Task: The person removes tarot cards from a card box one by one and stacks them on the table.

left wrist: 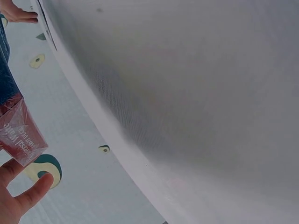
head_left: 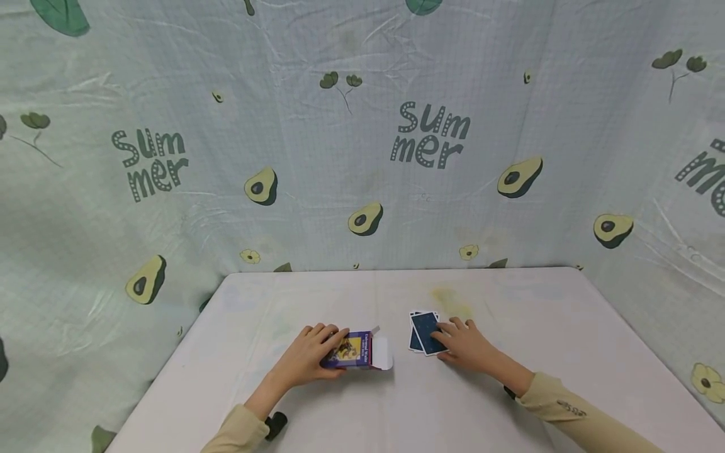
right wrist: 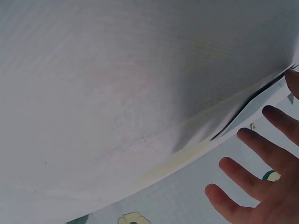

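Observation:
My left hand (head_left: 308, 353) grips a purple tarot card box (head_left: 351, 351), fingers over its far edge and thumb along its near one. A picture and the title "Universal Waite" show on the box; its white end flap (head_left: 382, 354) stands out toward the right. In the left wrist view only the box's printed end (left wrist: 22, 135) and a few fingers show. Right of the box, two or more dark blue cards (head_left: 423, 328) with white borders lie slightly fanned on the table. Fingertips of my right hand (head_left: 466, 345) touch their right side, the fingers spread in the right wrist view.
The white table (head_left: 272, 302) has a yellowish stain (head_left: 450, 302) beyond the cards. A pale curtain (head_left: 317, 157) printed with avocados and "summer" surrounds its back and sides. A black wrist device (head_left: 276, 425) sits at the left sleeve.

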Action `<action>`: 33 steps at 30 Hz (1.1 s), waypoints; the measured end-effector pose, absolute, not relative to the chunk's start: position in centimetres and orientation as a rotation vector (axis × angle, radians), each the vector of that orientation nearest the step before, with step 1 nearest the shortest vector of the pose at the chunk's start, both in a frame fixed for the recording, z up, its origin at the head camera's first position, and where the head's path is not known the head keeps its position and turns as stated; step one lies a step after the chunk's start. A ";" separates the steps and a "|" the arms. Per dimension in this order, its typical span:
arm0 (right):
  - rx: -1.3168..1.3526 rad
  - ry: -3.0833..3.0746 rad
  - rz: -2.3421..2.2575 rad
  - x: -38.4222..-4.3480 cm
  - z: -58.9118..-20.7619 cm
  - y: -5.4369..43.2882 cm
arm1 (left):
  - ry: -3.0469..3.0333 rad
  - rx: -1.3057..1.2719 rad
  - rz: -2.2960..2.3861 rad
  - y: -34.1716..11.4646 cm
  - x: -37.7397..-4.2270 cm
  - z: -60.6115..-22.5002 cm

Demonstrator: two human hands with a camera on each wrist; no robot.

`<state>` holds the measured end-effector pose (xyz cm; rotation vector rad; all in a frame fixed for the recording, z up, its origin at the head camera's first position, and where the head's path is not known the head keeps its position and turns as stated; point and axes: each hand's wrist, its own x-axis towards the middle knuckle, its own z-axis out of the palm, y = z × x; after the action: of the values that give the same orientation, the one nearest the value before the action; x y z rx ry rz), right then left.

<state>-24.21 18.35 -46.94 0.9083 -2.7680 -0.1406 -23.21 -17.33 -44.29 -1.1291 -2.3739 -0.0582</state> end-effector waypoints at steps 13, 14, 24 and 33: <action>1.052 -2.693 -0.206 -25.0 -47.2 17.6 | -2.409 -1.115 -0.060 -17.5 -23.1 -44.2; 1.057 -2.678 -0.209 -25.1 -47.2 17.6 | -2.409 -1.114 -0.064 -17.5 -23.1 -44.2; 1.068 -2.599 -0.226 -25.3 -47.5 17.3 | -2.405 -1.108 -0.063 -17.6 -23.2 -44.3; 1.091 -2.457 -0.336 -25.3 -47.3 17.1 | -2.422 -1.099 -0.075 -17.8 -23.1 -44.1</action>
<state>-25.31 17.08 -47.29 1.0913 -2.4573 -0.3364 -23.11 -17.76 -44.12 -1.0990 -2.4220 -0.0747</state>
